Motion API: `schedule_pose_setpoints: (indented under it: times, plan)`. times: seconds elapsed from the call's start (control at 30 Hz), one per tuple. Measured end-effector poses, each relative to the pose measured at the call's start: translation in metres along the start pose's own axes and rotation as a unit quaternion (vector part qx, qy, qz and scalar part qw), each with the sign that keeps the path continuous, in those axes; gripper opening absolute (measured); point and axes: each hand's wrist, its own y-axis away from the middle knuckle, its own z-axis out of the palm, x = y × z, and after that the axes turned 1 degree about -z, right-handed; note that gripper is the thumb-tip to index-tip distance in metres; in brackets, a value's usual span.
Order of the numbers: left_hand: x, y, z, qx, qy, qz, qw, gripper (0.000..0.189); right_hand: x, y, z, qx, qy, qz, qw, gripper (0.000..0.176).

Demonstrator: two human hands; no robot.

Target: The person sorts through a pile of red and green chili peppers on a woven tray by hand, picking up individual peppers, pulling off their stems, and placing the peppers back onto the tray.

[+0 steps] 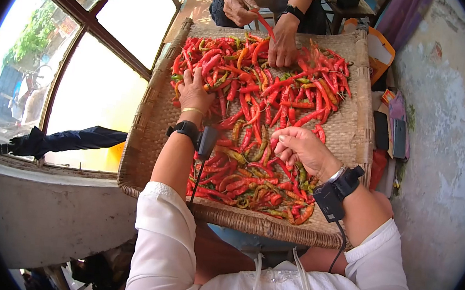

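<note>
Red, orange and greenish chili peppers [249, 85] lie in a large pile on a woven tray [355, 151]. At the upper left of the pile, my left hand [194, 92] reaches down with its fingers apart, touching the peppers. Over the lower right part, my right hand [306, 149] is closed, palm side partly up, its fingertips curled together; what it holds, if anything, is too hidden to make out. Both wrists wear black straps with small devices.
Across the tray, another person's hands [283, 46] work in the peppers, one holding up a red pepper [264, 24]. A folded dark umbrella [81, 143] lies on the window ledge at left. Phones [399, 138] and an orange container [380, 50] sit along the right wall.
</note>
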Motion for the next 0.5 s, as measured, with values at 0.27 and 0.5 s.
schedule_pose_setpoints:
  times: [0.27, 0.5]
  plan:
    - [-0.015, -0.010, 0.004, 0.091, 0.116, 0.090, 0.985, 0.058, -0.001, -0.001, 0.000, 0.011, 0.009, -0.008, 1.000, 0.025]
    - [-0.027, -0.018, -0.011, 0.065, 0.169, 0.055, 0.982, 0.055, -0.004, 0.000, -0.003, 0.012, 0.013, -0.026, 1.000, 0.025]
